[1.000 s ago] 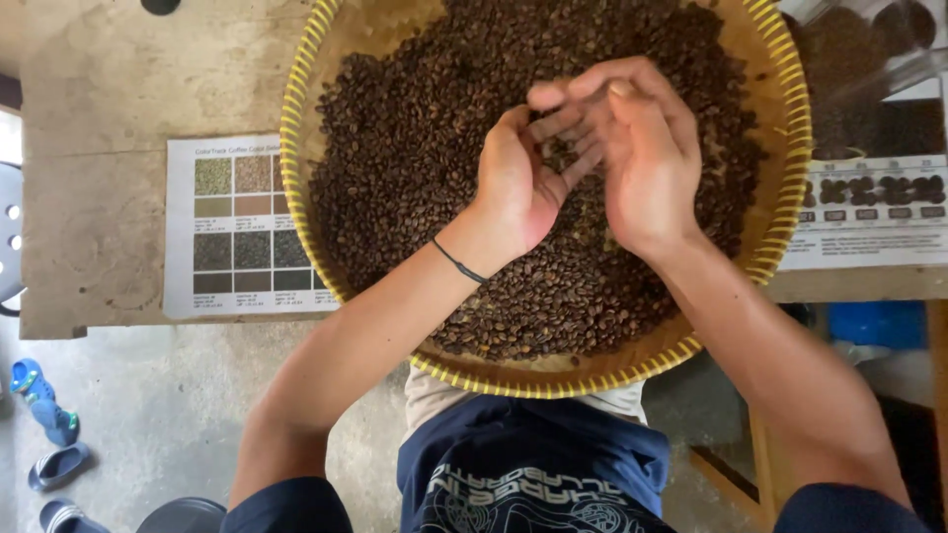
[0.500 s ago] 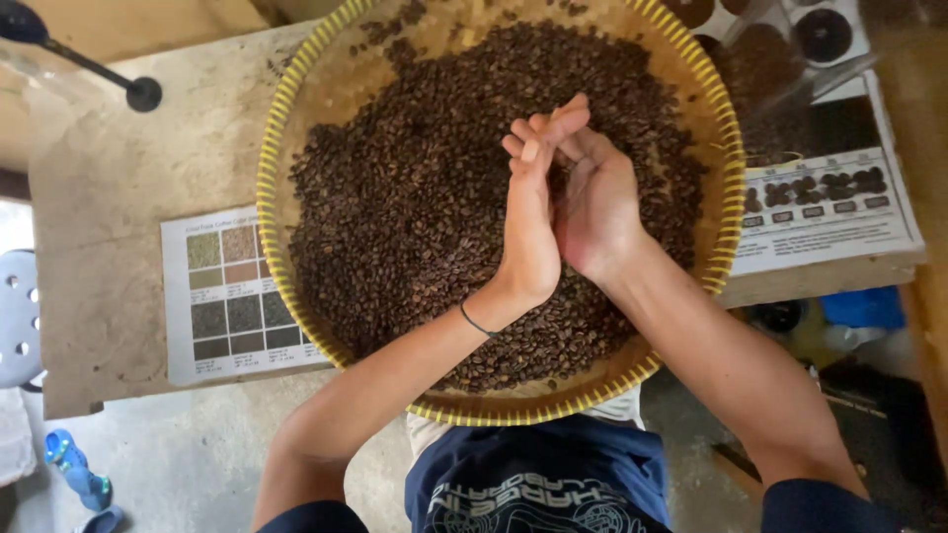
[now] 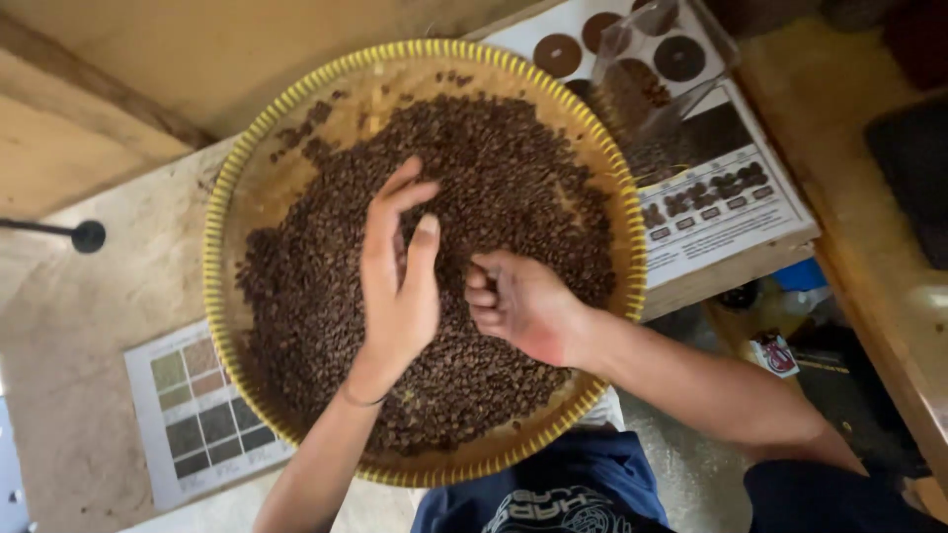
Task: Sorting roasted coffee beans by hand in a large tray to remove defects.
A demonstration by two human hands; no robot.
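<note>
A wide woven basket with a yellow rim [image 3: 425, 46] lies on a pale table [image 3: 89, 326] and holds a heap of dark roasted coffee beans [image 3: 494, 168]. My left hand [image 3: 400, 281] lies palm down on the beans near the basket's middle, fingers stretched out and slightly apart. My right hand [image 3: 518, 304] rests on the beans just to its right, fingers curled into a loose fist; whatever is inside the fist is hidden. The two hands are a small gap apart.
A printed colour chart of bean shades [image 3: 197, 410] lies left of the basket near the table's front edge. Another chart [image 3: 721, 197] and a clear plastic container [image 3: 652, 69] sit at the back right. A black stand foot [image 3: 87, 235] is at the left.
The hands were pressed together above the beans; now they have parted and dropped onto the heap, the left flat, the right curled. The camera view has shifted, showing more of the right side.
</note>
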